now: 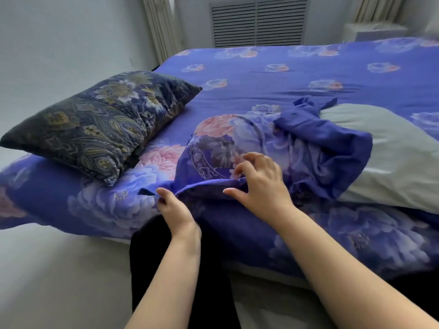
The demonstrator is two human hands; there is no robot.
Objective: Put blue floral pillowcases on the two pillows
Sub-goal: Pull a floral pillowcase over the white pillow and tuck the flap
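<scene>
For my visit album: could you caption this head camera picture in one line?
Two bare hands, left hand and right hand, grip a blue floral pillowcase on the bed beside a dark paisley pillow.

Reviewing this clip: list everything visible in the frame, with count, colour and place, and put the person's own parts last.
dark paisley pillow: one, navy with gold-and-white pattern, far left on the bed, no blue floral case on it.
pale pillow: one, light grey-white, at right on the bed, its left end inside the pillowcase.
blue floral pillowcase: one, blue with pink and white flowers, bunched mid-bed, partly over the pale pillow.
bedspread: one, blue floral, covering the bed.
vent grille: one, grey slatted, on the far wall.
curtains: pale, either side of the grille.
left hand: pinches the pillowcase's near edge.
right hand: fingers curled on the pillowcase fabric.
</scene>
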